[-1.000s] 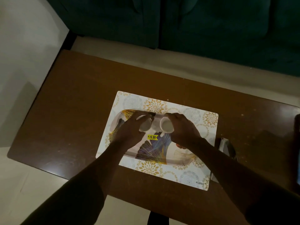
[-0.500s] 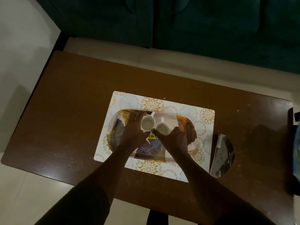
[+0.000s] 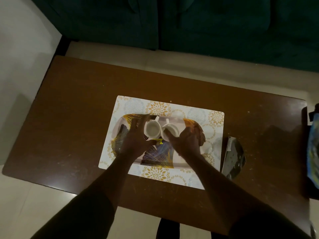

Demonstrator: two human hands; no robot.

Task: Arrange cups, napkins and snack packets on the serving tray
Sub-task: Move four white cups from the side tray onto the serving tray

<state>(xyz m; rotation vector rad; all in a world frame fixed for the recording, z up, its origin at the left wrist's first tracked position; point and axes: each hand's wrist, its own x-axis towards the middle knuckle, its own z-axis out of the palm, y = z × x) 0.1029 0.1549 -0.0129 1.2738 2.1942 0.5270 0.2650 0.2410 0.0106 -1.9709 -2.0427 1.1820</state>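
Two small white cups sit side by side, touching or nearly so, at the far middle of the serving tray [image 3: 155, 157], handles pointing away from the person. The left cup [image 3: 152, 129] and right cup [image 3: 170, 131] both stand upright and look empty; grouping them at the tray's far edge likely leaves its nearer part free for napkins and packets.

The left hand [image 3: 136, 140] hovers just left of the left cup, fingers spread and slack, gripping nothing. The right hand [image 3: 186, 141] is on the near right of the right cup, also loose; its thumb reaches the cup's rim, perhaps nudging it into line, though whether it touches is unclear.

The tray, printed with gold and blue fans and bearing a yellow price sticker [image 3: 159, 140], rests on a floral placemat [image 3: 198, 114]. Right of the tray, off the mat, a silvery snack packet [image 3: 233, 159] lies on the brown table [image 3: 72, 118]. A blue packet [image 3: 313, 149] shows further right, at the frame's edge. No napkins are visible.
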